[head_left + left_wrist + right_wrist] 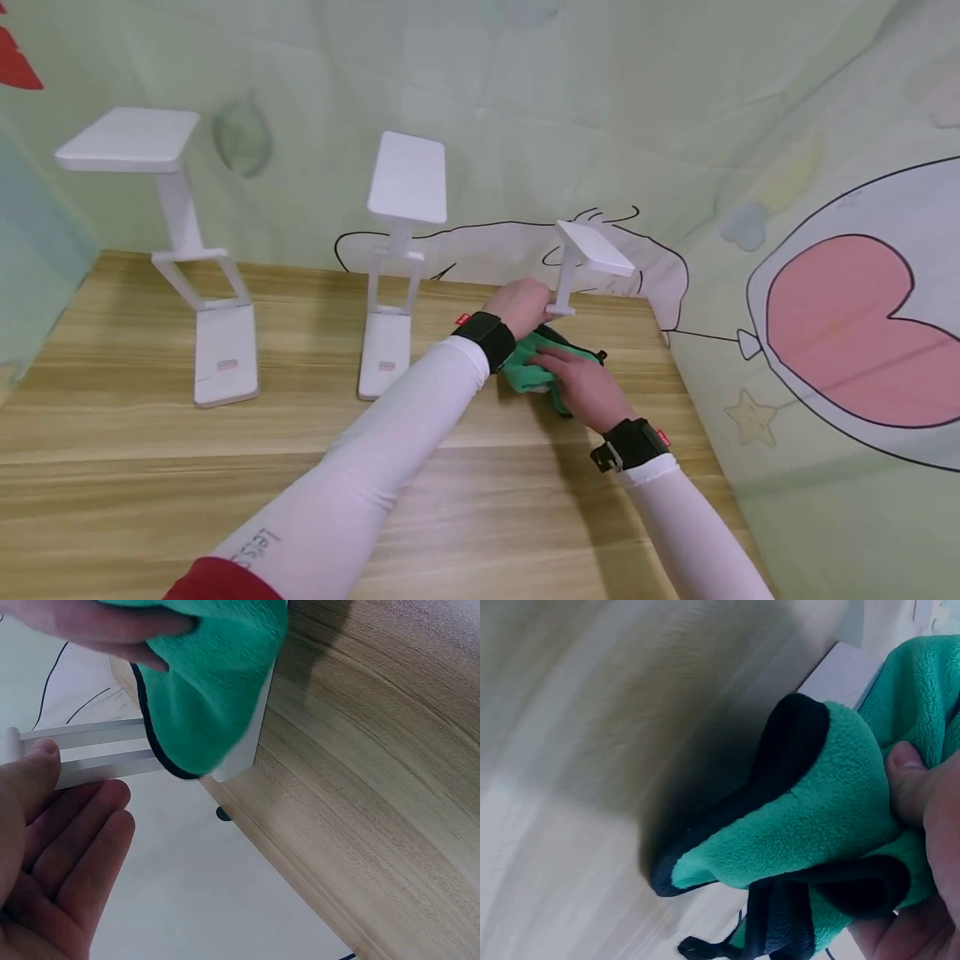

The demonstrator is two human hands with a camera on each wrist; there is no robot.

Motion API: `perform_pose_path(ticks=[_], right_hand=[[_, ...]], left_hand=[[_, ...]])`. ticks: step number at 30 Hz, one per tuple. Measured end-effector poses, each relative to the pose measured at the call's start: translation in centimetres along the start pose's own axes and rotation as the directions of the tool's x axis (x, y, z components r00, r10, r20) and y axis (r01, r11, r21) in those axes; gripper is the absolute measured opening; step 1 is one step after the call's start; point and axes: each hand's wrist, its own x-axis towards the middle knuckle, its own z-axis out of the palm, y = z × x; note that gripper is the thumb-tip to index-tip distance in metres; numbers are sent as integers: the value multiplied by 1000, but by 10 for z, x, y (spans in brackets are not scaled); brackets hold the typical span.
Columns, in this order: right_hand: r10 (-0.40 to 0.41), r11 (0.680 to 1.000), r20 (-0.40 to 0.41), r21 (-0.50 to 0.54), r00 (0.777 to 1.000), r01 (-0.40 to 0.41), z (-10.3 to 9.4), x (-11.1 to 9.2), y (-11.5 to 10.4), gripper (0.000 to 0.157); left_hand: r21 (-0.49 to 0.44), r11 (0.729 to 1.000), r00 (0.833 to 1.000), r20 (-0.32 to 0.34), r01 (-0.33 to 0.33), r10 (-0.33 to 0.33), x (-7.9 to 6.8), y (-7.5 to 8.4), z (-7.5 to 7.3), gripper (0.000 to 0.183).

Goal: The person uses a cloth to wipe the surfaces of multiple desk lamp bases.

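A small white desk lamp (592,247) stands at the back right of the wooden table. My left hand (521,307) pinches its folding support arm (112,766) between thumb and fingers. Over the lamp's base lies a green microfiber cloth (525,372) with black edging, which my right hand (591,388) grips and presses down. From the right wrist, the cloth (810,802) looks bunched, with the thumb on top and other fingers curled beneath. Most of the lamp base (240,759) is hidden under the cloth; only a white edge shows.
Two more white desk lamps stand to the left, one in the middle (385,354) and one farther left (225,354), both unfolded upright. The wooden tabletop (450,517) ends at a printed fabric backdrop (525,108) behind and on the right.
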Motion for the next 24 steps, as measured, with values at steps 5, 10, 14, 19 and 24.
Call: perform_pose_path(ticks=[5,10,14,19,24], right_hand=[[25,998,13,-55,1000,-25,-3,-16,-7,54],[-17,994,28,-104,999,20,-4,-27,-21,60],[-81,992,37,-92,996,84,-3,-23,-32,60],[-162,984,35,-69,986,164,3,-7,-41,60],[-209,976,-2,-63,978,208,9,18,-38,59]], left_hand=[[2,1000,1000,5,24,-24,1,0,1,18],[12,1000,1000,6,22,-22,2,1,2,16],[13,1000,1000,20,9,-9,3,0,3,18],[28,1000,1000,11,3,-4,4,-1,4,17],[30,999,1000,10,12,-13,4,-1,2,17]])
